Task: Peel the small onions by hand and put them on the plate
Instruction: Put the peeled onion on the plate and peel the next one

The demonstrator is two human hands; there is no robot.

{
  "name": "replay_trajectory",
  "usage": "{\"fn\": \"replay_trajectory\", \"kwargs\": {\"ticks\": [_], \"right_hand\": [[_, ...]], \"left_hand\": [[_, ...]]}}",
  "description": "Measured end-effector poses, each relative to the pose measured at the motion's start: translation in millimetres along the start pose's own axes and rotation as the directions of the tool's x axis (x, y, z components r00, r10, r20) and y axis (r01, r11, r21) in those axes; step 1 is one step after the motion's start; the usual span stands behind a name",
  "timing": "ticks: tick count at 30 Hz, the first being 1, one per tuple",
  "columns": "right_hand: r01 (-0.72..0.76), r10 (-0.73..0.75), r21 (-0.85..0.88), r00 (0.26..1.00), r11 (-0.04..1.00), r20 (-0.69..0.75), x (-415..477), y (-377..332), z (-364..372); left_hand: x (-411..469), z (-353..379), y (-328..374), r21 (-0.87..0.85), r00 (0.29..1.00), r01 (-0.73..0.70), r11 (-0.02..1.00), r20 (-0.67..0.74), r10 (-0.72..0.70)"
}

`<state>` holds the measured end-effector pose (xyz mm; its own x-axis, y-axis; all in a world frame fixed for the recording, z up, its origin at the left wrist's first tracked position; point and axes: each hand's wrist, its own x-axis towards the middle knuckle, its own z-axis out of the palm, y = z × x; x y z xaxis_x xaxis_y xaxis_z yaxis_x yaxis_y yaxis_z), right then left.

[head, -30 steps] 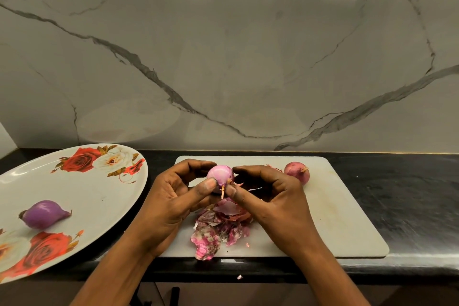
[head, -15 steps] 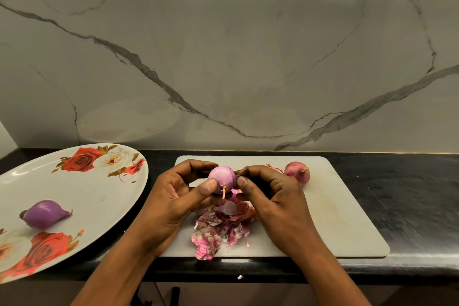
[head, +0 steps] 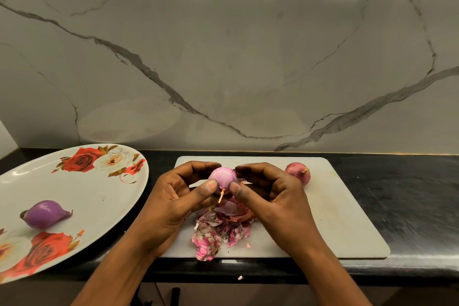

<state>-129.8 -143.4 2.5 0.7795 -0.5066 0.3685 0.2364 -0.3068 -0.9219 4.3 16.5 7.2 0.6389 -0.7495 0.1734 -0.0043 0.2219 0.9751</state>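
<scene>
Both hands, left [head: 171,202] and right [head: 270,196], pinch a small, pale-pink, half-peeled onion [head: 222,177] above the white cutting board [head: 347,218]; its slick flesh could slip free if a tug jerks it.

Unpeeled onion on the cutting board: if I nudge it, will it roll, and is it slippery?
Round and resting loose on the flat cutting board, the unpeeled onion would probably roll. Its dry papery skin likely grips well, though it may flake.
</scene>
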Motion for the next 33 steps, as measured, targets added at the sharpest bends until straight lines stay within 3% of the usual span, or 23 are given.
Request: {"fn": "replay_trajectory", "kwargs": {"ticks": [6,11,26,33], "right_hand": [[0.118,-0.121,-0.148,0.993,0.982,-0.009,-1,0,-1],[0.104,-0.104,-0.158,0.995,0.982,0.004,-1,1,-1],[-0.074,0.089,0.108,0.987,0.991,-0.136,5,3,-3],[-0.04,0.015,-0.13,0.982,0.991,-0.186,2,13,-3]], "left_hand": [[2,1,-1,0.07,1.0,0.02,0.997,-0.011,-0.02],[2,0,-3,0.092,0.999,0.016,0.996,-0.033,-0.013],[0,-6,-2,-0.014,0.995,-0.02,1.0,0.095,0.022],[0,-7,-2,-0.023,0.996,-0.054,0.998,0.066,0.056]]}}
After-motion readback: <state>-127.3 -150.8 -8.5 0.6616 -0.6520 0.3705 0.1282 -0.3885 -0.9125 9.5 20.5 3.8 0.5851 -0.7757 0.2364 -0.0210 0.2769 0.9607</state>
